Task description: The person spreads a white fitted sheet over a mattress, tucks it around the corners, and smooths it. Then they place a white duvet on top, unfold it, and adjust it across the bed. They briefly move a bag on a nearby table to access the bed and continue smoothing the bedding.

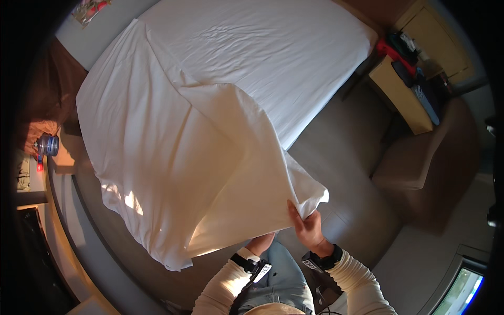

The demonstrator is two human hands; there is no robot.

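A large white bed sheet (157, 136) lies partly over the bed (273, 58) and spreads down toward me in loose folds. My right hand (308, 227) is closed on the sheet near its corner, with the thumb on top and the cloth bunched beyond it. Close by on the left, my left hand (261, 243) reaches under the sheet's near edge; its fingers are hidden by the cloth. Between my hands and the bed the sheet hangs raised off the floor, its right edge folded over.
At the right stands a wooden desk (401, 97) with clothes and small items on it, beside a brown chair (404, 163). A lit screen (461, 291) is at the lower right. On the left, a clear plastic bottle (49, 145) stands by brown curtains (52, 79).
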